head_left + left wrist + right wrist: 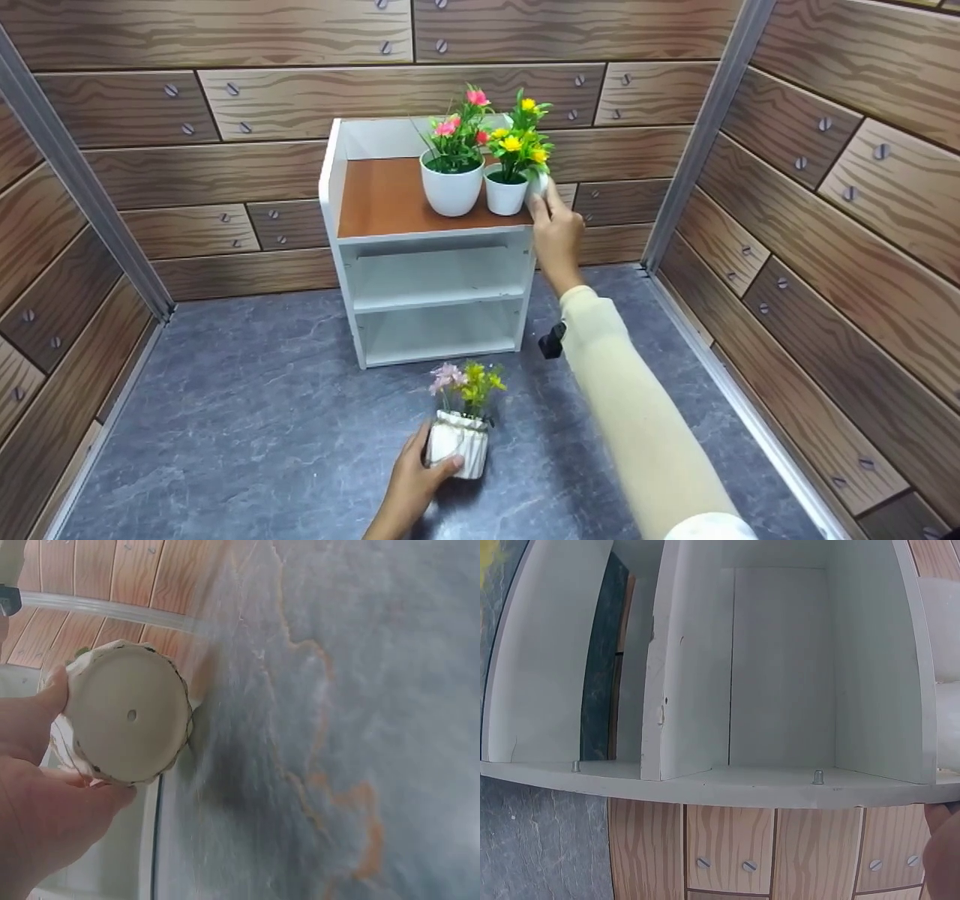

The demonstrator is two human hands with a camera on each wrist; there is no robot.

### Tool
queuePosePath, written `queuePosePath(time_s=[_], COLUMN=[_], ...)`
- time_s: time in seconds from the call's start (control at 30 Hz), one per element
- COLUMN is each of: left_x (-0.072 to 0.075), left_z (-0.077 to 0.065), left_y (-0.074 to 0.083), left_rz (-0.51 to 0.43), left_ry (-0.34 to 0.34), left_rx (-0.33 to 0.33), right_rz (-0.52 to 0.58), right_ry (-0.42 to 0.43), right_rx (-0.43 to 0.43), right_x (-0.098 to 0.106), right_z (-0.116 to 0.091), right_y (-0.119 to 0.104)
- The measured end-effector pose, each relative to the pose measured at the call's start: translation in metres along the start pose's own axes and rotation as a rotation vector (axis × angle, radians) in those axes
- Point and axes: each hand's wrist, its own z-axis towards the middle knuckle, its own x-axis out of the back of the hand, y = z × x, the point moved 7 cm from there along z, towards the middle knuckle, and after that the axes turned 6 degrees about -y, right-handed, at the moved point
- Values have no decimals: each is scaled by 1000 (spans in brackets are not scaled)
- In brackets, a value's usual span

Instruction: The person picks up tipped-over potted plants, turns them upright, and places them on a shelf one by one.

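Observation:
My left hand (414, 469) grips a cream, fluted flowerpot (459, 450) with pale pink and yellow flowers. In the left wrist view the round underside of this flowerpot (131, 716) shows, tilted clear of the floor, with the left hand's (52, 795) thumb and fingers around its side. My right hand (559, 229) grips the top of the right side panel of a white shelf unit (439, 232). In the right wrist view only part of the right hand (943, 851) shows, at the panel's edge.
On the unit's brown top stand a white pot with pink flowers (452, 184) and a smaller white pot with yellow flowers (506, 191), close beside the right hand. Wood-patterned walls (810, 187) enclose the dark marbled floor (247, 420).

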Motion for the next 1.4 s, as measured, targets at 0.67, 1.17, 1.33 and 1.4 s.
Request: queuePosePath(time_s=[0.67, 1.17, 1.33, 1.4], left_x=[-12, -8, -10, -10], left_z=[9, 42, 45, 45], left_y=[-19, -20, -23, -23], left_rz=[-83, 28, 39, 45], left_ry=[64, 134, 112, 103], left_rx=[51, -79, -111, -119], right_rz=[-4, -13, -16, -19], right_ry=[8, 21, 35, 34], right_rx=[-5, 14, 22, 22], right_x=[0, -1, 0, 0], right_z=[-1, 2, -1, -1], right_y=[2, -2, 1, 2])
